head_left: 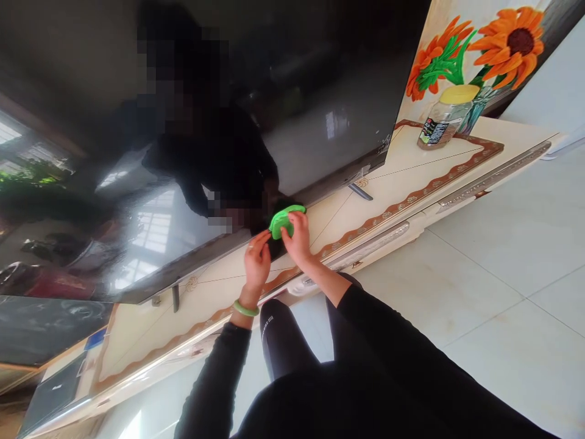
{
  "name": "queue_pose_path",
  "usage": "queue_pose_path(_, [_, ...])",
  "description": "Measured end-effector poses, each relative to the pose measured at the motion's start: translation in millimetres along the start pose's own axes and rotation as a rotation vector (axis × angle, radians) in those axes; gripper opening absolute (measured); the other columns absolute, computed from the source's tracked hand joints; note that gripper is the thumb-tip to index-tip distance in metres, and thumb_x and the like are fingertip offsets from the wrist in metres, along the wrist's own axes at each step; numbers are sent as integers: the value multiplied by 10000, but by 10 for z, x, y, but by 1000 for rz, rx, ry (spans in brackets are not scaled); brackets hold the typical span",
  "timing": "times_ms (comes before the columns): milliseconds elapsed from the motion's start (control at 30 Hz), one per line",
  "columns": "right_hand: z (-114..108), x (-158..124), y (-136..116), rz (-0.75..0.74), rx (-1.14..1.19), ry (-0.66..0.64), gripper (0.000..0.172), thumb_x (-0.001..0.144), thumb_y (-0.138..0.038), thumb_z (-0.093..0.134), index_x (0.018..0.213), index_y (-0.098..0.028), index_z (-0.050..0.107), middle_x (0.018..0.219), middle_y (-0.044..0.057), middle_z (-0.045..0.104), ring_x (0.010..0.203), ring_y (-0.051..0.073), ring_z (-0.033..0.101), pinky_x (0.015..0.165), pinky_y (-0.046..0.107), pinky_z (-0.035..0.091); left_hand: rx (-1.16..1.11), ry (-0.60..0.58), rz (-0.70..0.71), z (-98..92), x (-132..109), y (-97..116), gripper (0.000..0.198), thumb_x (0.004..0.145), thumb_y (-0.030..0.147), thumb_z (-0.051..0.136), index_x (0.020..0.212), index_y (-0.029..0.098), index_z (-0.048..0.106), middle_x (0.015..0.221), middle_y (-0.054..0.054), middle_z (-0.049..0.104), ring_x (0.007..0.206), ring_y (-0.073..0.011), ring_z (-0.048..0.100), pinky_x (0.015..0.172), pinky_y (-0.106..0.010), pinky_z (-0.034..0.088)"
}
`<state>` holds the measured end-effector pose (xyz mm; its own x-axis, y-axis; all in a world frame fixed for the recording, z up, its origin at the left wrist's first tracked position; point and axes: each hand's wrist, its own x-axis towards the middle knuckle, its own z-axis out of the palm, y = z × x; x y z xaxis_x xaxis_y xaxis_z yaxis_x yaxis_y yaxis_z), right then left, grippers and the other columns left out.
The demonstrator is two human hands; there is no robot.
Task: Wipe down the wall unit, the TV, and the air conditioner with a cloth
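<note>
My right hand (297, 241) is closed on a bright green cloth (282, 221), holding it against the lower edge of a large black television screen (219, 122). My left hand (257, 262), with a green bangle at the wrist, rests beside it with fingers curled on the screen's bottom edge, touching a dark thing under the cloth that I cannot make out. Both sleeves are black. The screen reflects a dark figure and windows.
The television stands on a cream cabinet (411, 177) with a brown patterned border. A clear jar with a yellow lid (445, 119) and a vase of orange artificial flowers (503, 42) stand at its right end. Pale floor tiles (503, 262) lie to the right.
</note>
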<state>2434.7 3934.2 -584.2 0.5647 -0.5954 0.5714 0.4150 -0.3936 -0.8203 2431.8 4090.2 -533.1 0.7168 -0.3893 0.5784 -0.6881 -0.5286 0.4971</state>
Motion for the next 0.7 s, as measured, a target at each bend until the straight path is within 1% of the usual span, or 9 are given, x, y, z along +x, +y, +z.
queue_pose_path(67, [-105,-34,-5,-81,-109,-130,514,929,-202,612,1439,-203,543,1445,178,537,1376,307,570,1200,524,523,52,109,-54,-150,-143,-147,344,1041,213,442,1163,185,762,1300,-120,764,1261,-230,707,1153,-470,566])
queue_pose_path(133, [-243,-40,9,-147,-220,-281,600,944,-214,611,1531,-202,488,1549,191,490,1463,335,519,1249,540,481,109,205,-101,-250,-255,-295,334,1025,200,450,1139,180,763,1270,-128,770,1250,-239,704,1142,-483,560])
queue_pose_path(200, [-394,-2,42,-183,-291,-390,610,963,-243,610,1559,-210,485,1588,186,482,1497,354,494,1286,557,441,156,269,-127,-291,-329,-414,331,1004,181,459,1131,175,764,1256,-136,771,1243,-243,701,1138,-489,555])
queue_pose_path(233, [-469,33,64,-198,-319,-425,597,972,-259,606,1557,-208,497,1592,185,490,1502,360,491,1300,567,422,173,291,-132,-294,-353,-458,332,996,174,460,1130,172,764,1254,-140,771,1243,-246,699,1139,-494,552])
queue_pose_path(300, [-614,125,121,-218,-363,-455,568,989,-296,590,1544,-194,520,1591,187,506,1500,367,496,1314,587,398,196,313,-130,-278,-385,-515,334,990,170,460,1131,174,763,1260,-140,770,1257,-249,692,1157,-508,539])
queue_pose_path(400, [-828,294,246,-194,-416,-419,574,1013,-372,553,1548,-168,511,1610,200,494,1519,367,482,1317,594,394,214,321,-116,-243,-408,-546,332,1009,185,454,1144,183,758,1288,-134,764,1315,-254,666,1199,-528,508])
queue_pose_path(533, [-1135,573,494,-95,-480,-302,648,1011,-491,544,1558,-147,489,1655,216,435,1552,368,450,1315,566,402,222,328,-94,-223,-427,-559,342,1031,192,440,1173,176,750,1297,-143,761,1348,-259,644,1223,-544,485])
queue_pose_path(633, [-1322,797,668,12,-517,-184,678,999,-549,533,1529,-127,494,1687,244,363,1505,391,497,1261,590,453,226,332,-77,-217,-438,-562,351,1035,192,438,1187,175,753,1308,-136,762,1350,-257,638,1218,-529,492])
queue_pose_path(700, [-1357,879,714,65,-532,-101,644,1002,-543,516,1494,-126,510,1686,256,339,1472,389,524,1226,597,481,226,336,-66,-211,-440,-561,353,1041,197,438,1196,171,755,1312,-132,764,1343,-254,638,1213,-518,499])
